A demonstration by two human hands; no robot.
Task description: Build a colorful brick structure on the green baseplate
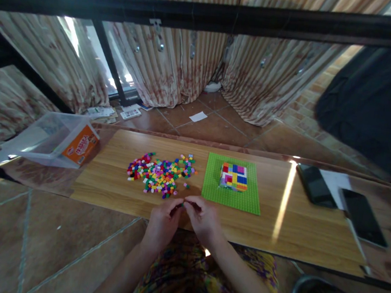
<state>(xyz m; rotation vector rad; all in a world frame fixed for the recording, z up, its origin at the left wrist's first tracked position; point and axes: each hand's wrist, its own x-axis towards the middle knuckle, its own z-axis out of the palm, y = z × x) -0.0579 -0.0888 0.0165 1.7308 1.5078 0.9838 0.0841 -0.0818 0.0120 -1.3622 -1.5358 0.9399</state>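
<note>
My left hand (165, 218) and my right hand (202, 217) meet at the front edge of the wooden board. Their fingertips pinch together around something tiny and dark, perhaps a green building brick, mostly hidden by the fingers. Just beyond them lies a loose pile of small coloured building bricks (160, 174). To the right of the pile is a green studded baseplate (211, 193). On it stands a low block of multicoloured bricks (234, 177), with red, yellow, blue, white and purple on its top.
A clear plastic box (51, 139) with an orange label stands left of the wooden board (104, 173). At the right lie two dark phones (316, 186) and white paper (335, 183). A black metal rail (210, 17) crosses in front of striped curtains (176, 69).
</note>
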